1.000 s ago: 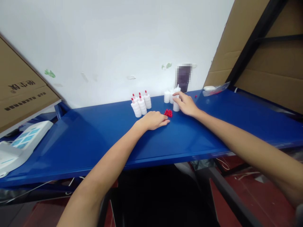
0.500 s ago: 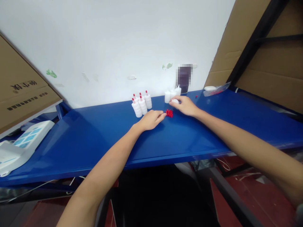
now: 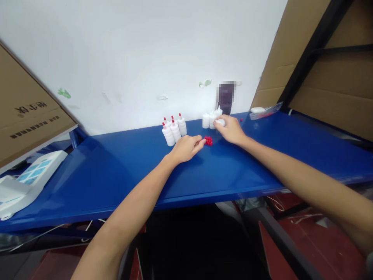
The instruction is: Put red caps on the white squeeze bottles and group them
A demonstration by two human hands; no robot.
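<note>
On the blue table, my right hand [image 3: 231, 129] is closed round a small white bottle [image 3: 221, 122], which the fingers partly cover. It is beside other white bottles [image 3: 206, 121] that stand near the wall without red caps. Fingers curled, my left hand [image 3: 188, 147] rests at the left edge of a cluster of small red caps [image 3: 208, 140]. Thumb and forefinger are close together there; whether a cap is between them I cannot make out. Behind this hand, several white squeeze bottles [image 3: 175, 131] with red tips stand upright in a group.
A dark phone-like object [image 3: 225, 99], partly pixelated, leans on the wall. At the back right lie a clear plastic bag [image 3: 265, 112] and a single red cap [image 3: 241, 120]. A white device [image 3: 35, 175] with blue panels is at the left, below a cardboard box [image 3: 29, 105].
My right hand has shifted slightly right with the white bottle, away from the standing bottles. My left hand stays almost still beside the red caps.
</note>
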